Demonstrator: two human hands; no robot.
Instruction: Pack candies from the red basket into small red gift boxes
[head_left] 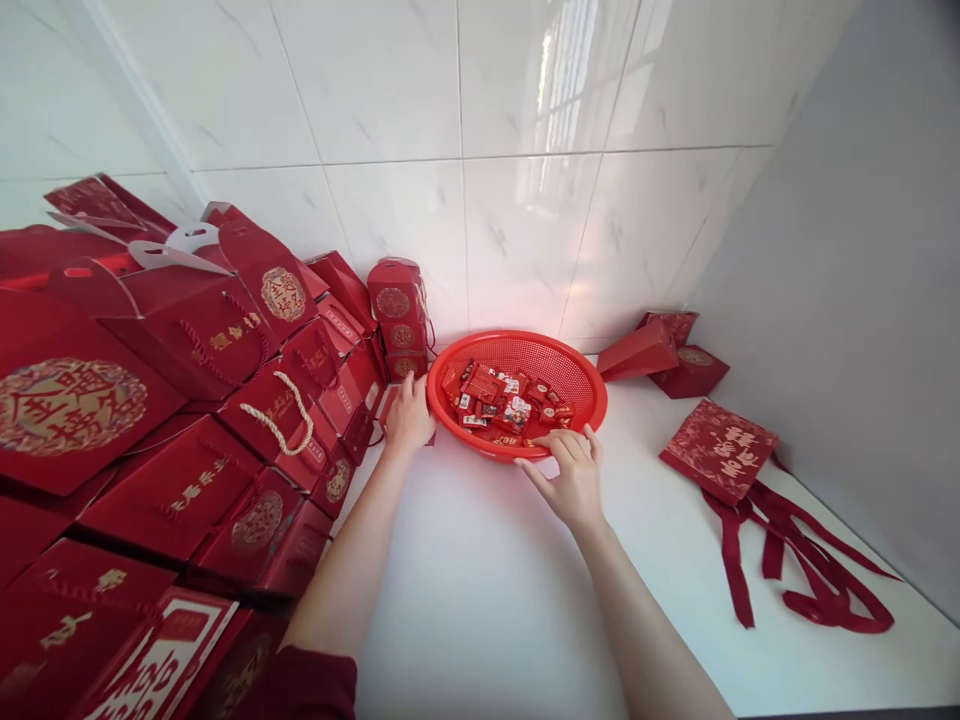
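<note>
A red plastic mesh basket (517,342) stands by the tiled wall, with several small red-wrapped packets (484,385), apparently sweets, inside. At its left side, my left hand (410,415) is closed over a small red gift box (388,400), which the hand largely covers. The fingers of that hand reach close to the basket's left rim. Across the basket's front right rim lies my right hand (574,475), its thumb spread outside and its fingertips just over the rim, near the packets. Nothing shows between the right fingers.
Red gift boxes (289,420) with cord handles are piled high along the left. Three small stacked boxes (397,305) stand behind the basket's left side. To the right are folded red boxes (664,352), a red patterned bag (720,450) and dark red ribbons (814,560) on the white tabletop (480,600).
</note>
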